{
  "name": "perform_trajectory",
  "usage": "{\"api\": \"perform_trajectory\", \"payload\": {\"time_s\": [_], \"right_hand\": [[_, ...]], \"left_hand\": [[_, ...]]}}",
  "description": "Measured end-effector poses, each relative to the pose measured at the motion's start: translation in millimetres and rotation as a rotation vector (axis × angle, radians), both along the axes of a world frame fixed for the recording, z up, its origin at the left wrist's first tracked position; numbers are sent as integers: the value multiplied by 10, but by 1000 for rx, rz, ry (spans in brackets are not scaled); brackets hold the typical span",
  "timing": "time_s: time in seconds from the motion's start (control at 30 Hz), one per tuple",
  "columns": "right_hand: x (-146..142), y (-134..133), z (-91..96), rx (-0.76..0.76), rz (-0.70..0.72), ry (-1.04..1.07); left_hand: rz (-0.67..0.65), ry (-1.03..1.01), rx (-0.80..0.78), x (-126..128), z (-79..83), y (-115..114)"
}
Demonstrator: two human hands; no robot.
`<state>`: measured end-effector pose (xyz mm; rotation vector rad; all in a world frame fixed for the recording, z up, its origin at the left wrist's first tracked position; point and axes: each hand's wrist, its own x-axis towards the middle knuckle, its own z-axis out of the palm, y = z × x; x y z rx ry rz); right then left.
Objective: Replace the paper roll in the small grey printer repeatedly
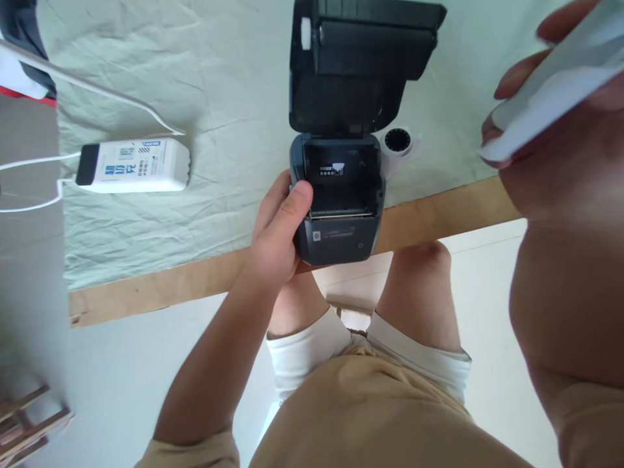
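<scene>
My left hand grips the left side of a dark label printer, thumb on its upper rim. The printer sits at the table's front edge, with its lid swung up and away from me. Inside the exposed compartment is a small white printed label; no roll shows there. Touching or very near the printer's right side is a small white roll with a black core. At the upper right, my right hand is closed around a white sheet, perhaps paper; it is blurred and cut off by the frame.
A white power strip with a black end lies on the left, white cables beside it. Pale green cloth covers the table up to its wooden front edge. Dark, white and red items are at the upper left.
</scene>
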<state>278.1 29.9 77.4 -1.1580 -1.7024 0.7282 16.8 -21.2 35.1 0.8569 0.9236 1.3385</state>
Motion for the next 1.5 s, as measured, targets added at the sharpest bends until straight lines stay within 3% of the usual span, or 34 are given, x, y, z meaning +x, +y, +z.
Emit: {"api": "perform_trajectory", "payload": {"time_s": [0.1, 0.33, 0.47, 0.6, 0.77, 0.93, 1.13, 1.5], "right_hand": [[144, 90, -238, 51, -157, 38], [302, 338, -483, 177, -239, -306], [248, 250, -422, 169, -238, -380], [-85, 9, -279, 277, -139, -305], [-421, 61, -454, 186, -45, -301], [-421, 156, -582, 119, -5, -259], [-384, 175, -635, 238, -37, -321], [-343, 130, -585, 224, 17, -422]], "left_hand": [[17, 7, -9, 16, -3, -1], [82, -49, 24, 45, -38, 11], [53, -32, -1, 36, 6, 0], [60, -19, -3, 38, -16, 26], [74, -7, -21, 60, -80, 51], [75, -18, -14, 66, -21, 17], [55, -25, -21, 53, 8, 21], [64, -82, -49, 53, 1, 25]]}}
